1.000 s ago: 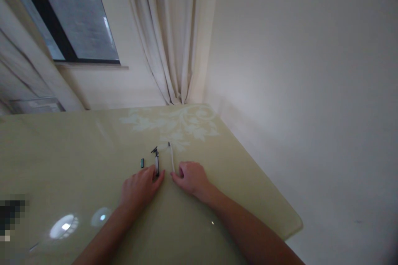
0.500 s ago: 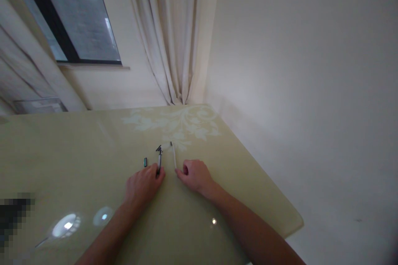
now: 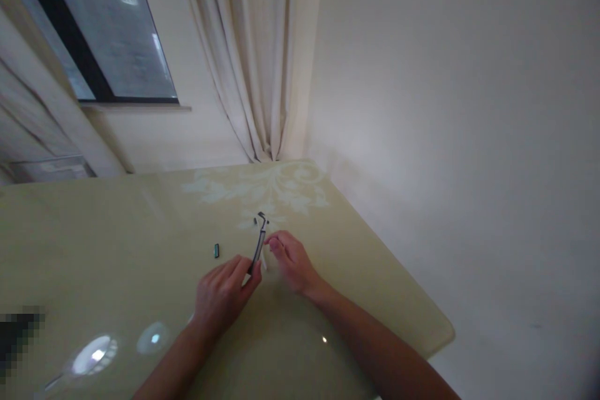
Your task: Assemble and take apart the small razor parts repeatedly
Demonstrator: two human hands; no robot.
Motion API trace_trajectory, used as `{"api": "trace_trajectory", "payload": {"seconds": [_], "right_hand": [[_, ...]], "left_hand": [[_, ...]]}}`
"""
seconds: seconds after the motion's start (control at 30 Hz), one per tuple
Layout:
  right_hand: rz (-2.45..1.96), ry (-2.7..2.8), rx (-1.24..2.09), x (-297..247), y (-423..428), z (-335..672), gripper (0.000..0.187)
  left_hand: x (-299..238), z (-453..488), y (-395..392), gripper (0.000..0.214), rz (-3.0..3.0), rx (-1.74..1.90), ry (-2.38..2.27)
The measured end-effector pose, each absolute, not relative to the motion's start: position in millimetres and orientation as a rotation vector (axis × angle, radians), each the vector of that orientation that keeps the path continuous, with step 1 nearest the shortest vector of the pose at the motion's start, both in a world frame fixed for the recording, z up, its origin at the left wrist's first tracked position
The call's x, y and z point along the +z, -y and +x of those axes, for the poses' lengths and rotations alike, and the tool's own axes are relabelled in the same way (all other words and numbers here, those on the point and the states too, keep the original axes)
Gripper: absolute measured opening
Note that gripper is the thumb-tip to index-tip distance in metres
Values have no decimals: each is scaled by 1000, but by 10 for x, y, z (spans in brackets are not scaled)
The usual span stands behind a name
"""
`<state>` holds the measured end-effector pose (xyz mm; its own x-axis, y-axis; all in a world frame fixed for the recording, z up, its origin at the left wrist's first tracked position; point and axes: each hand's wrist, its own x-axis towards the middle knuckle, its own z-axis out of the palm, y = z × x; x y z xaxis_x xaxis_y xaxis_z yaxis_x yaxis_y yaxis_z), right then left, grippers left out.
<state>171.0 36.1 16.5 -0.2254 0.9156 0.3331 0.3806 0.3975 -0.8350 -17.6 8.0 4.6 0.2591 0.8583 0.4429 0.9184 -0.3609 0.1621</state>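
Note:
My left hand (image 3: 224, 290) pinches a slim dark-and-silver tool (image 3: 259, 249) by its lower end, between thumb and fingers. The tool stands tilted up to the right, and its bent, angled head (image 3: 262, 217) points away from me. My right hand (image 3: 291, 260) is just right of it, fingers loosely curled, with the fingertips close to the tool's upper part; whether they touch it is unclear. A thin white stick (image 3: 264, 260) lies on the table between the hands, partly hidden behind the tool. Left of the tool lies a small dark block (image 3: 216, 250) with a teal side.
The glossy yellow-green table (image 3: 117, 250) has a pale floral pattern at its back corner. A wall (image 3: 445, 137) runs along its right side. Curtains (image 3: 253, 56) and a window (image 3: 117, 37) are behind it. A blurred dark patch (image 3: 19, 337) sits at the left edge.
My left hand has moved right and tilted the tool rightward. My right hand has let go of the white stick and moved up beside the tool.

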Motion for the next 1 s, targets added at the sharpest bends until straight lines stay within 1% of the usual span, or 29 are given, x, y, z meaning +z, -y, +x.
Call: {"api": "trace_trajectory", "payload": {"seconds": [0.17,0.23,0.3,0.4,0.53,0.63,0.7,0.87,1.0], "right_hand": [[-930,1476,1238,212,-245,1620,46],[-860,1304,1348,199,-264,1621,42],[-803,1196,1443,193,-323,1670,39],[-794,1257,1597,211,-428,1806,44],[-816,1470,1671,239,-497,1946,47],[-812,1588,1658,229,-494,1969,58],[-820,1660,1639,213,-484,1972,56],[-863,1751,1646,200,-486,2009,56],[-863,1811,1646,205,-516,2048,56]], "left_hand": [[13,-79,12,36,-2583,-897,1598],[29,-77,0,32,-2640,-1085,1645],[61,-109,-49,30,-2581,-1377,1767],[114,-196,-157,33,-2459,-1758,1915],[130,-252,-235,41,-2515,-2038,2004],[112,-201,-213,54,-2649,-2148,2007],[106,-156,-189,60,-2740,-2169,1991],[97,-115,-184,50,-2765,-2167,1978],[73,-127,-209,50,-2816,-2138,1990]]}}
